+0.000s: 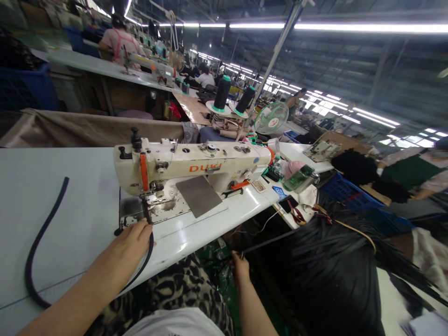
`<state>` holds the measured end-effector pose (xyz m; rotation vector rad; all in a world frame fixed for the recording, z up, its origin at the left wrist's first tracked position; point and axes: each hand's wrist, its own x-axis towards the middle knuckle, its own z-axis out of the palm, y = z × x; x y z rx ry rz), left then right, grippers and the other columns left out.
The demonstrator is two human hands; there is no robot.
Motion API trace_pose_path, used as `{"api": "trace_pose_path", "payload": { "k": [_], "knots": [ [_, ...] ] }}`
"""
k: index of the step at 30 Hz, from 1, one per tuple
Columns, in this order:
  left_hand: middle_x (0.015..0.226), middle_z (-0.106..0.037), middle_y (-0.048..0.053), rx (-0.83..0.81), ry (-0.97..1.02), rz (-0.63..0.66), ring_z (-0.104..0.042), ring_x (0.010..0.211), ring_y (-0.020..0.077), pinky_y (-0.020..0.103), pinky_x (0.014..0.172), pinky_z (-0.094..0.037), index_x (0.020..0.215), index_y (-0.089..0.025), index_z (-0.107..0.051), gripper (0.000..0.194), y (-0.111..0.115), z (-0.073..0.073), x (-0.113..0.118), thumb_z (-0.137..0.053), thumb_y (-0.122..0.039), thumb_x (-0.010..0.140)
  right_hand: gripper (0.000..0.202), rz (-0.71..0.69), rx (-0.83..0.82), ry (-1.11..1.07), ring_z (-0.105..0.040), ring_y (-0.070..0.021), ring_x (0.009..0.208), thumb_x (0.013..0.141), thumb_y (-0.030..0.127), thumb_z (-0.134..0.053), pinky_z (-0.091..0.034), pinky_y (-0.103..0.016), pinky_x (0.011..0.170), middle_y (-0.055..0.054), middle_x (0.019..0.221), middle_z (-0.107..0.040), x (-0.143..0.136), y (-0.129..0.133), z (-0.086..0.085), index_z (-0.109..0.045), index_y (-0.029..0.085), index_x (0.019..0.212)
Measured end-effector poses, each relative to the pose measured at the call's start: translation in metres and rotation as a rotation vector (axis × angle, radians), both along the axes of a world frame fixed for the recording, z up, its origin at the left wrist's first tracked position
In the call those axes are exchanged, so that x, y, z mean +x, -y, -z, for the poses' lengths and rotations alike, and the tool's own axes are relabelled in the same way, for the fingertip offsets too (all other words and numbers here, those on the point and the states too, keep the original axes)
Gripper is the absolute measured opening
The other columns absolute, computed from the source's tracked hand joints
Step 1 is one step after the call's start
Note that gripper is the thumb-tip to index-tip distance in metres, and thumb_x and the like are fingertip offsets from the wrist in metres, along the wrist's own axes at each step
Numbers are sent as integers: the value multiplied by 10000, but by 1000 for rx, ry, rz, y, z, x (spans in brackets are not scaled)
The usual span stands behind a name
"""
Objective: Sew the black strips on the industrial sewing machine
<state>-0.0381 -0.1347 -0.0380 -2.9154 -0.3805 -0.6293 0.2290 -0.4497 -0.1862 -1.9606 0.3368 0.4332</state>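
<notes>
A cream sewing machine stands on the white table. My left hand rests on the table just in front of the needle and presses a narrow black strip that runs under the presser foot. A long loop of the black strip curves away over the table at the left. Below the table edge, my right hand pinches the end of another thin black strip pulled from a big heap of black strips at the right.
Two thread cones and a small fan stand behind the machine. A phone, a green container and small items lie on the table's right end. A blue crate sits beyond. Other workers sit at machines behind and to the right.
</notes>
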Motion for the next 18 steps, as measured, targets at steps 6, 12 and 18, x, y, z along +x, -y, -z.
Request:
{"api": "trace_pose_path", "payload": {
  "k": [6, 12, 18],
  "knots": [
    [1298, -632, 208, -83, 22, -9, -620, 1215, 317, 430, 1069, -532, 1175, -79, -684, 376, 3, 5, 0, -375, -133, 966, 384, 162, -35, 214, -669, -151, 779, 1015, 517, -584, -582, -324, 726, -28, 963, -692, 90, 40, -64, -660, 150, 1099],
    [1335, -611, 230, -178, 50, -38, -609, 1235, 344, 476, 1064, -540, 1199, -70, -671, 387, 4, 10, 1, -374, -192, 982, 353, -9, 4, 194, -664, -138, 685, 981, 493, -652, -572, -313, 720, 18, 780, -688, 39, 14, -40, -684, 150, 902],
    [1321, -617, 217, -174, 9, -26, -595, 1261, 335, 469, 1080, -533, 1188, -72, -685, 404, 4, 9, 0, -351, -132, 970, 351, -168, 61, 129, -620, -114, 573, 948, 491, -694, -540, -272, 619, 42, 679, -654, 5, -8, -30, -685, 148, 872]
  ]
}}
